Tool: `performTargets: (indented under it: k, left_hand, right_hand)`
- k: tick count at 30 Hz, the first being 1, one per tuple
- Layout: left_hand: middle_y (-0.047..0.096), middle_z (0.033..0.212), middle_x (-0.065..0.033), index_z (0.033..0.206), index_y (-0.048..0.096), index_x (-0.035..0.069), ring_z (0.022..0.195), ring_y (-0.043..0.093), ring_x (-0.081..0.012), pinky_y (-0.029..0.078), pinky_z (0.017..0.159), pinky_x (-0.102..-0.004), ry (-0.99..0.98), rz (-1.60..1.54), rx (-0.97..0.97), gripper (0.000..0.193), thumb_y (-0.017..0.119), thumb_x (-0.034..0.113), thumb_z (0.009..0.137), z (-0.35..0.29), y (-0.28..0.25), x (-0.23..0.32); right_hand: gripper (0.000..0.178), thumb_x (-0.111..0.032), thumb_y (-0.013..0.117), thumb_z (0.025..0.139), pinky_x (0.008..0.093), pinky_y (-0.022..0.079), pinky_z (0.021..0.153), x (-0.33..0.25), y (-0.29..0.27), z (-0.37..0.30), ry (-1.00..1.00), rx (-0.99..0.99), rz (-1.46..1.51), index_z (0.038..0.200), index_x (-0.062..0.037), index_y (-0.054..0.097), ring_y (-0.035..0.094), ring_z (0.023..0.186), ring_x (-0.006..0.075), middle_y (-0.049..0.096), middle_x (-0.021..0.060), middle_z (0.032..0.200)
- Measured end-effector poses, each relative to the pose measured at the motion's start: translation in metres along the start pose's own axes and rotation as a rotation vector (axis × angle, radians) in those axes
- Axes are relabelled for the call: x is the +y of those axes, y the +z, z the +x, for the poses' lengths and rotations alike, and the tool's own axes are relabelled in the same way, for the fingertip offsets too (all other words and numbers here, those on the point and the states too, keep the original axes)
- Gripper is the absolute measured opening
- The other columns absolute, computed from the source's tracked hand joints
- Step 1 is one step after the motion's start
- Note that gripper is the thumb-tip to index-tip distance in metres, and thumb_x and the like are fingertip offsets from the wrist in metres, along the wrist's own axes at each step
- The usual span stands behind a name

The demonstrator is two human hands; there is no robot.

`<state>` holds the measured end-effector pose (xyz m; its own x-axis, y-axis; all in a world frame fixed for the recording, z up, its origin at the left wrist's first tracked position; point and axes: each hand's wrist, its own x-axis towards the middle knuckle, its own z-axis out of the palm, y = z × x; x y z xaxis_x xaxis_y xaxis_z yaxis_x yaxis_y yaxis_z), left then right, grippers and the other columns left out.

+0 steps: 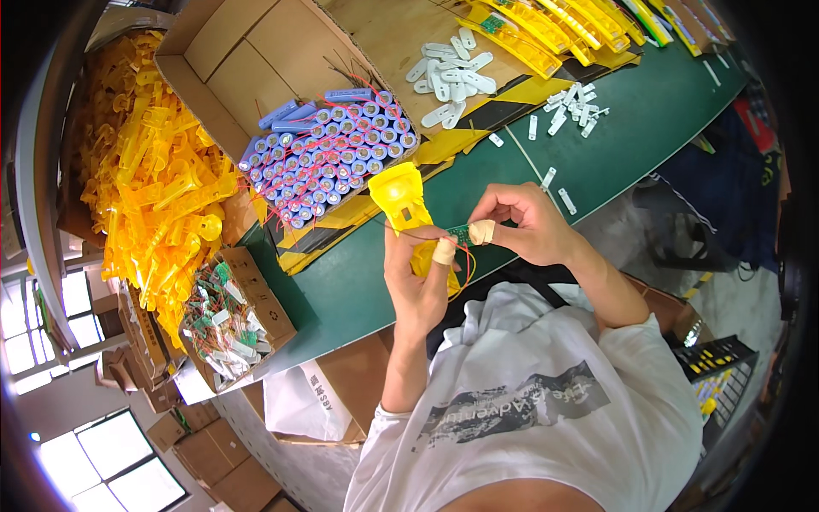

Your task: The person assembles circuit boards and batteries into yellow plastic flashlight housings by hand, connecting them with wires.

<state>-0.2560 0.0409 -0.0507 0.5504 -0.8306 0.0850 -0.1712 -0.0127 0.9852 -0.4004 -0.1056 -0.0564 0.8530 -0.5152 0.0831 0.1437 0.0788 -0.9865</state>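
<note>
My left hand (409,286) is closed round a yellow plastic housing (397,189), whose wide end sticks up past the fingers. A small green circuit board (461,234) with red wires (471,266) lies between the two hands. My right hand (533,224) pinches the board's right end between thumb and forefinger. Tan tape wraps both thumbs. The left thumb presses near the board's other end, over the housing. Fingers hide part of the board and the housing's middle.
An open carton (200,111) of blue cylindrical batteries with red wires stands behind. Yellow parts (158,179) are heaped at left, above a small box (266,294) of wired boards. White plates (452,77), small white pieces (573,107) and yellow housings (520,38) lie farther back on the green table (341,299).
</note>
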Motion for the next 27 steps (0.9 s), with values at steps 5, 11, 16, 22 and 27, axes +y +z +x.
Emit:
performTargets:
  k: [5,11,16,22,27]
  left_hand:
    - [0.053,0.113,-0.013,0.112,0.06,0.0,0.099,0.056,-0.0208,0.048,0.081,-0.0303,0.073,0.111,0.158,0.018,0.06,0.008,0.096,-0.001,0.015,0.003]
    - [0.053,0.107,-0.0142,0.104,0.06,0.0,0.096,0.056,-0.0241,0.047,0.086,-0.0343,-0.021,0.203,0.145,0.016,0.064,0.011,0.094,-0.012,0.014,0.006]
    - [0.053,0.131,-0.0225,0.097,0.057,-0.001,0.117,0.057,-0.0295,0.046,0.095,-0.0365,-0.078,-0.064,0.185,0.013,0.065,0.009,0.094,-0.01,0.014,-0.001]
    - [0.057,0.13,-0.0224,0.095,0.056,0.001,0.112,0.059,-0.0245,0.049,0.093,-0.0345,0.238,0.279,0.232,0.014,0.067,0.009,0.093,-0.009,0.019,-0.004]
    - [0.056,0.128,-0.025,0.099,0.058,0.0,0.117,0.057,-0.0324,0.046,0.096,-0.0376,0.196,0.332,0.234,0.016,0.069,0.008,0.091,-0.01,0.022,-0.003]
  right_hand:
    - [0.013,-0.009,0.069,0.09,0.0272,0.056,0.073,-0.005,0.01,-0.002,-0.04,-0.021,-0.129,0.092,0.0025,0.065,0.068,0.079,0.0113,0.07,0.0079,0.085]
    - [0.014,-0.009,0.069,0.091,0.0271,0.056,0.075,0.002,0.015,-0.005,0.014,0.078,0.065,0.095,0.003,0.065,0.069,0.082,0.0114,0.071,0.0081,0.087]
    - [0.017,-0.007,0.071,0.089,0.0255,0.056,0.078,0.006,0.018,-0.005,0.073,0.054,0.194,0.101,0.0037,0.068,0.069,0.085,0.0119,0.072,0.0082,0.091]
    - [0.018,0.0,0.071,0.086,0.0252,0.056,0.079,0.013,0.02,-0.004,0.125,0.139,0.286,0.103,0.0048,0.072,0.069,0.087,0.0125,0.073,0.0109,0.094]
    - [0.018,-0.001,0.073,0.086,0.0238,0.056,0.076,0.012,0.019,-0.002,0.183,0.174,0.215,0.103,0.0053,0.072,0.07,0.085,0.012,0.073,0.0111,0.094]
